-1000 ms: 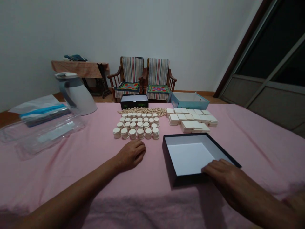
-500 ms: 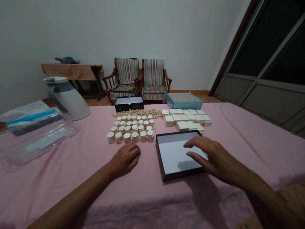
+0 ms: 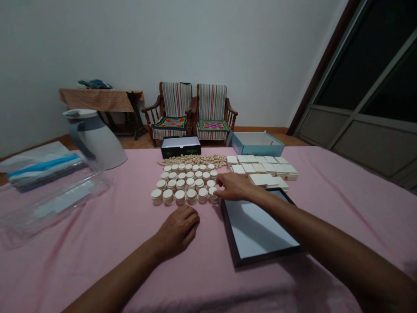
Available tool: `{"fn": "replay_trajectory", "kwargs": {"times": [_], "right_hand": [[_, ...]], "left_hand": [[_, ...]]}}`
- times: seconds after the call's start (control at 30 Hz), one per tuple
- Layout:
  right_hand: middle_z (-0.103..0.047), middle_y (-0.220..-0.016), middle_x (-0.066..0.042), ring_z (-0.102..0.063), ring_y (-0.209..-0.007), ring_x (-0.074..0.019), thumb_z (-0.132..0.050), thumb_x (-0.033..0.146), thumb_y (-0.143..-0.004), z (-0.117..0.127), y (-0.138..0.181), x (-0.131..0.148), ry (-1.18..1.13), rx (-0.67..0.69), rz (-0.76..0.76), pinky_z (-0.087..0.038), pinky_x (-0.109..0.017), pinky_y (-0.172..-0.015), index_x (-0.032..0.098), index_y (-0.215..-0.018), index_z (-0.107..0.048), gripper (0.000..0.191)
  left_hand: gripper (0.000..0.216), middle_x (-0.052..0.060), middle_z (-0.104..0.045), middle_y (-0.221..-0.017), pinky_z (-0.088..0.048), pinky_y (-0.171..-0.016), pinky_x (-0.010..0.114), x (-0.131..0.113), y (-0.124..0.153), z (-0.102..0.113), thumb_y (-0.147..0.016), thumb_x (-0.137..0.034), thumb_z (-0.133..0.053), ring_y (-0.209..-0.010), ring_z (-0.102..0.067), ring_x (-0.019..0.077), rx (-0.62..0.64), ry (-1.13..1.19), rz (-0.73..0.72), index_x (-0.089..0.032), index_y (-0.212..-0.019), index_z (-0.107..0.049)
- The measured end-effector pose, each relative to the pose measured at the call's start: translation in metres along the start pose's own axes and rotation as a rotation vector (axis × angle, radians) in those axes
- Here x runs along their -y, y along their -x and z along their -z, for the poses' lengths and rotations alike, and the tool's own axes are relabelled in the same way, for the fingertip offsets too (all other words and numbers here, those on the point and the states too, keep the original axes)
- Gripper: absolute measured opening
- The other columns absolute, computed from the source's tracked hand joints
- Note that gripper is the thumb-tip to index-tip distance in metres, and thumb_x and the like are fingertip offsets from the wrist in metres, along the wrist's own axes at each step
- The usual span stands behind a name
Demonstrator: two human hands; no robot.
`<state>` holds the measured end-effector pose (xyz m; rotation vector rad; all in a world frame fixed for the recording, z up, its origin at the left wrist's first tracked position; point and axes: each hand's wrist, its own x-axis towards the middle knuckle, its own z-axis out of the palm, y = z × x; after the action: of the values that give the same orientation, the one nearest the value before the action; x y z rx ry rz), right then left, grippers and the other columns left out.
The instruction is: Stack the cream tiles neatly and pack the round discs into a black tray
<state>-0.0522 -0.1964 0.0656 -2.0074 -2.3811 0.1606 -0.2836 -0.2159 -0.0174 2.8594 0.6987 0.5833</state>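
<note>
My right hand (image 3: 235, 187) reaches over the shallow black-rimmed tray (image 3: 257, 230) with its white inside. Its thumb and forefinger are apart at the near right corner of the rows of stacked white round discs (image 3: 180, 197), by the end stack (image 3: 213, 194); whether they touch it I cannot tell. My left hand (image 3: 178, 229) rests on the pink cloth in front of the discs, fingers curled in, with nothing visible in it. Small round wooden beads (image 3: 195, 161) lie heaped behind the discs. Stacks of white square tiles (image 3: 260, 168) sit behind the tray.
An open black box (image 3: 181, 150) and an open light-blue box (image 3: 258, 148) stand at the far edge of the pink cloth (image 3: 124, 226). To the left are a white-and-grey jug (image 3: 97, 141), a clear plastic tray (image 3: 65, 200) and a blue-edged plastic bag (image 3: 42, 167).
My right hand has moved left and forward from above the tray to the end stack of discs. My left hand stays on the cloth. The view has shifted slightly.
</note>
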Motion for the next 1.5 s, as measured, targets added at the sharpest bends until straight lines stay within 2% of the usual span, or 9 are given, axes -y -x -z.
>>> {"fn": "replay_trajectory", "kwargs": {"times": [0.17,0.27,0.43,0.57,0.7,0.93,1.13,1.5], "right_hand": [[-0.069,-0.096,-0.011,-0.063,-0.086,-0.0221,-0.056,0.025,-0.075,-0.007,-0.035,-0.021,-0.009,-0.003,-0.032,-0.043,-0.027,-0.065,0.015,-0.097,-0.064,0.026],[-0.068,-0.101,-0.012,-0.062,-0.089,-0.0215,-0.057,0.018,-0.073,-0.008,-0.056,-0.031,0.000,-0.019,-0.028,-0.043,-0.025,-0.068,0.013,-0.102,-0.062,0.030],[-0.062,-0.114,-0.010,-0.060,-0.095,-0.0200,-0.063,0.025,-0.072,-0.008,-0.074,-0.028,0.013,-0.020,0.071,-0.043,-0.024,-0.073,0.018,-0.107,-0.058,0.036],[-0.063,-0.110,-0.013,-0.060,-0.096,-0.0249,-0.066,0.039,-0.070,-0.011,-0.081,-0.021,0.043,0.005,0.091,-0.044,-0.028,-0.073,0.017,-0.105,-0.058,0.042],[-0.062,-0.111,-0.015,-0.061,-0.097,-0.0272,-0.065,0.044,-0.069,-0.014,-0.087,-0.018,0.070,0.020,0.087,-0.045,-0.030,-0.073,0.016,-0.106,-0.058,0.046],[-0.064,-0.109,-0.015,-0.062,-0.098,-0.0290,-0.063,0.041,-0.071,-0.015,-0.087,-0.015,0.104,0.058,0.085,-0.047,-0.034,-0.076,0.017,-0.104,-0.061,0.041],[-0.066,-0.106,-0.017,-0.064,-0.094,-0.0279,-0.063,0.032,-0.072,-0.023,-0.092,-0.012,0.107,0.107,0.089,-0.048,-0.030,-0.070,0.014,-0.104,-0.063,0.037],[-0.067,-0.106,-0.018,-0.064,-0.095,-0.0249,-0.059,0.024,-0.076,-0.034,-0.094,-0.014,0.086,0.147,0.138,-0.047,-0.026,-0.072,0.010,-0.105,-0.064,0.032]], "left_hand": [[0.018,0.009,-0.056,-0.088,-0.044,-0.072,0.032,0.001,0.001,0.000,-0.090,-0.013,-0.038,-0.080,-0.050,0.0186,-0.008,0.024,0.007,-0.016,-0.084,-0.055],[0.018,0.009,-0.056,-0.087,-0.044,-0.071,0.033,0.002,0.001,-0.001,-0.089,-0.012,-0.039,-0.079,-0.050,0.0187,-0.030,0.051,0.012,-0.016,-0.085,-0.056],[0.018,0.009,-0.056,-0.088,-0.044,-0.073,0.034,0.003,0.001,-0.001,-0.089,-0.012,-0.038,-0.082,-0.051,0.0196,-0.024,0.068,0.021,-0.016,-0.087,-0.056],[0.017,0.009,-0.056,-0.089,-0.044,-0.074,0.035,0.003,0.001,0.000,-0.089,-0.012,-0.039,-0.083,-0.050,0.0202,-0.011,0.071,0.040,-0.017,-0.087,-0.055],[0.017,0.009,-0.056,-0.089,-0.045,-0.074,0.035,0.004,0.001,0.000,-0.089,-0.012,-0.038,-0.082,-0.050,0.0200,-0.020,0.085,0.038,-0.017,-0.086,-0.055],[0.017,0.009,-0.056,-0.090,-0.044,-0.074,0.036,0.006,0.001,-0.001,-0.088,-0.011,-0.039,-0.083,-0.049,0.0202,-0.021,0.098,0.028,-0.017,-0.088,-0.055],[0.016,0.008,-0.056,-0.089,-0.043,-0.074,0.035,0.006,0.001,-0.001,-0.088,-0.010,-0.039,-0.082,-0.049,0.0201,-0.010,0.097,0.040,-0.017,-0.087,-0.053],[0.017,0.009,-0.057,-0.090,-0.044,-0.075,0.036,0.007,0.002,-0.002,-0.088,-0.010,-0.040,-0.084,-0.050,0.0202,-0.017,0.120,0.054,-0.017,-0.089,-0.055]]}}
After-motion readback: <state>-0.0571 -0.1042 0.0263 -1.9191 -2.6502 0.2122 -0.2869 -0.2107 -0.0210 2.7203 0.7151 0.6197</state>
